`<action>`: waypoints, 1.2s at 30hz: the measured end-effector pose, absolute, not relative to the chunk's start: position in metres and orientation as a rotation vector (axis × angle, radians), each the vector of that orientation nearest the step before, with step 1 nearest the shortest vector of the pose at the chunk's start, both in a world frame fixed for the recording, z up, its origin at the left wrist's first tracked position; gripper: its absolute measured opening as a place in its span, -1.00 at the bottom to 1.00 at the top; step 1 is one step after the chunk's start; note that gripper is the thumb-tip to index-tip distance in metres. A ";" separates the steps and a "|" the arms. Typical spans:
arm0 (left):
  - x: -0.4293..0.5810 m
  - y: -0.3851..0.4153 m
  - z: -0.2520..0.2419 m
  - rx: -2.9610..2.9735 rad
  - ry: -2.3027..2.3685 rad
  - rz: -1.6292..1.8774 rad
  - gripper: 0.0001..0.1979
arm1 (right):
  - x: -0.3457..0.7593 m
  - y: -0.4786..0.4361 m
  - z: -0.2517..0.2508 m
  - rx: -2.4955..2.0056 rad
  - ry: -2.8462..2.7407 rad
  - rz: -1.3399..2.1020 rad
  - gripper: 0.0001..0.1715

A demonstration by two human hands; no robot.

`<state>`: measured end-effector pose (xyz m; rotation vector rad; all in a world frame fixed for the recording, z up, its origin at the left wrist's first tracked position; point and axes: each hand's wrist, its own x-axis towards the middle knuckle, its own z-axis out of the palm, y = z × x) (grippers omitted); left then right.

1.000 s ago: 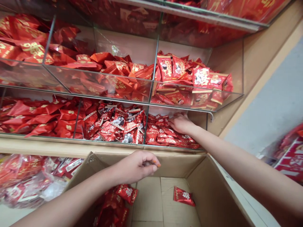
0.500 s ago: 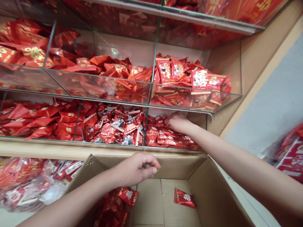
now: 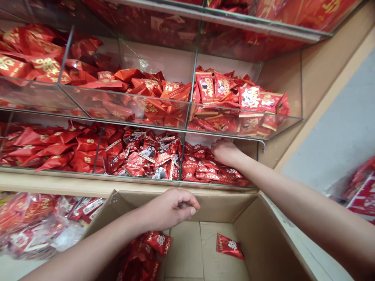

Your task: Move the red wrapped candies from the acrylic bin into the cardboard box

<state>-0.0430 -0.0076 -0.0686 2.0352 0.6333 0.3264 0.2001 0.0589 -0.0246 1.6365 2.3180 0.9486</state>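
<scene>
My right hand [image 3: 225, 152] reaches into the lower right shelf compartment, its fingers curled down against small red candy packets [image 3: 205, 169] marked "HAPPY" and "LUCK". Its fingertips are hidden, so I cannot make out what they hold. My left hand [image 3: 175, 208] hovers over the open cardboard box [image 3: 202, 201], fingers loosely bent and thumb apart, with no packet visible in it. Orange shows at its fingertips. Inside the box, one red packet [image 3: 230, 246] lies alone at the right. More red packets [image 3: 158, 242] are heaped at the left, partly covered by my left forearm.
Glass dividers [image 3: 182, 156] split the shelves into compartments of red-wrapped sweets [image 3: 149, 150]. The upper shelf's clear front panel [image 3: 129, 105] overhangs my right hand. Plastic bags [image 3: 41, 222] of red goods lie left of the box; another red bag [image 3: 361, 191] is at far right.
The view has shifted slightly, with the shelves a little further right in the picture. Both hands stay in nearly the same places, and the packets in the box lie as before.
</scene>
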 end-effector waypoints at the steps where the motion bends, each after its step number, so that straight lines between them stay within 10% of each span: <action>1: -0.043 -0.008 -0.069 2.036 0.637 0.325 -0.80 | 0.200 0.059 -0.024 1.646 2.311 0.925 -0.75; 8: -0.043 -0.007 -0.069 2.043 0.623 0.326 -0.81 | 0.194 0.054 -0.006 1.996 2.193 0.458 -0.75; 15: -0.043 -0.007 -0.069 2.083 0.637 0.319 -0.80 | 0.180 0.060 -0.015 1.904 2.669 0.517 -0.53; 36: -0.042 -0.005 -0.067 2.085 0.591 0.321 -0.83 | 0.211 0.049 -0.020 1.778 2.561 0.452 -0.68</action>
